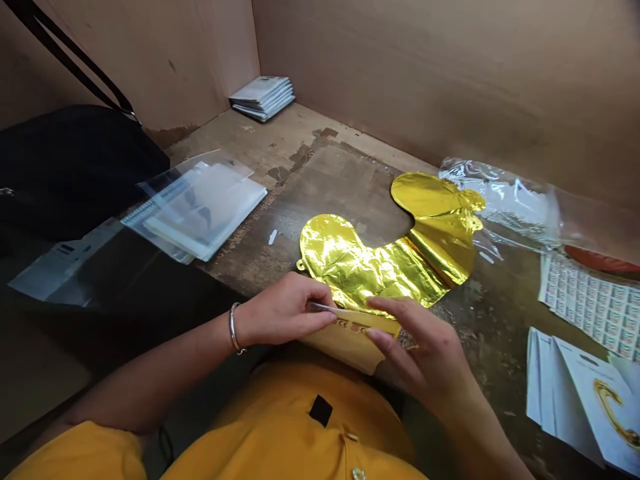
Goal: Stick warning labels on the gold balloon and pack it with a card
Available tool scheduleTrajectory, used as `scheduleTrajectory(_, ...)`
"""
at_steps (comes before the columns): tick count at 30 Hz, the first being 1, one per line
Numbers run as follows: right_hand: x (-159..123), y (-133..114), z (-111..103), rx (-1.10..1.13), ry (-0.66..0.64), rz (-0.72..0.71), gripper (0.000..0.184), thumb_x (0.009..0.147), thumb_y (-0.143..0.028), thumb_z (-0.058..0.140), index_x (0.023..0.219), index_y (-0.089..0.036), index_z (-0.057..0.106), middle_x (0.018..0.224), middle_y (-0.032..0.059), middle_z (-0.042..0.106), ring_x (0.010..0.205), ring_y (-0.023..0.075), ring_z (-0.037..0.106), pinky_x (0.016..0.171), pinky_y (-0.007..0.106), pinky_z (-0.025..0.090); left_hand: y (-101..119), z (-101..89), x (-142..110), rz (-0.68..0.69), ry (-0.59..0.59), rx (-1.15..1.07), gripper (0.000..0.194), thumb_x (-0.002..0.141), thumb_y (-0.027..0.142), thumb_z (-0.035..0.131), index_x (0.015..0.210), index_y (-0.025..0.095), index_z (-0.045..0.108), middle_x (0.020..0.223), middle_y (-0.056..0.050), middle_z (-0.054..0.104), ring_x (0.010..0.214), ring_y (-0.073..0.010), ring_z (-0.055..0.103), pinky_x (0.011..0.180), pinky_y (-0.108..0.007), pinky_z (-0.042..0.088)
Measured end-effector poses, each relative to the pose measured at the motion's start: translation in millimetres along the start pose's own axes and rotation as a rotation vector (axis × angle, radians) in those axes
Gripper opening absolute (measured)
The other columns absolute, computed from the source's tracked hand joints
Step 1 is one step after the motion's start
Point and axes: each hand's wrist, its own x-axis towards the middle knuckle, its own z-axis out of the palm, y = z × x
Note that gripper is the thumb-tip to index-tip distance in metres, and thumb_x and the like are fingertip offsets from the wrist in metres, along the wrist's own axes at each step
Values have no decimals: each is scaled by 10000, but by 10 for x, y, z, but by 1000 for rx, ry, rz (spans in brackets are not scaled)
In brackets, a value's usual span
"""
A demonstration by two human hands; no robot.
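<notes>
A folded paper card (350, 339) with small printed symbols along its upper part is held low over the table's front edge, close to my body. My left hand (287, 310) pinches its left end between thumb and fingers. At the right end, my right hand (423, 343) has the thumb on the near face and the index finger at the top edge. Just beyond the card lies a flat, shiny gold foil balloon (385, 267), curved and wrinkled, with small tabs on its edge.
Clear plastic sleeves (200, 207) lie on the left near a black bag (75, 170). A stack of folded cards (263, 97) sits in the back corner. To the right are a clear plastic bag (505, 200), sticker sheets (590, 303) and printed cards (583, 393). Wooden panels (450, 73) enclose the table.
</notes>
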Motion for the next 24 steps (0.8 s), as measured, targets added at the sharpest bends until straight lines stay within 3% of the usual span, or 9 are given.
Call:
scheduleTrajectory(3,-100,-135,151,20,26,66,130,879,-319,570,880,-236,670,820,36,714,762,192,657,703,307,512,82,52,-45,-189,18,-181,127,780,262,643,787,139,676,754,-15,681,697,-135,597,632,-226,443)
scheduleTrajectory(7,-84,-60,193,117,3,234,197,863,-360,575,754,-226,669,727,18,703,657,177,641,620,282,494,25,129,-119,-374,71,-492,231,707,285,730,876,134,686,842,-32,696,719,-132,614,672,-240,473)
scheduleTrajectory(13,-113,17,177,195,-63,365,239,846,-409,582,750,-214,681,660,7,677,579,167,606,559,272,471,-63,267,-209,-405,134,-708,246,702,295,748,860,124,670,750,0,652,628,-85,553,604,-202,432)
scheduleTrajectory(16,-121,28,204,119,-53,290,204,863,-375,572,778,-218,670,716,19,683,655,184,622,625,300,490,-55,327,-221,-433,187,-699,224,721,312,726,803,121,643,686,18,611,586,-77,516,559,-194,400)
scheduleTrajectory(21,-85,-125,316,-220,206,-37,119,852,-254,597,950,-215,652,935,81,676,953,262,589,908,434,441,-58,387,-231,-405,221,-696,197,739,296,705,800,121,638,728,13,611,632,-84,532,594,-199,417)
scheduleTrajectory(24,-28,-246,397,-257,183,-124,176,847,-224,608,1017,-199,646,951,99,651,959,256,570,905,416,447,-55,401,-229,-362,230,-709,170,753,274,692,796,119,638,742,8,614,663,-89,541,625,-202,428)
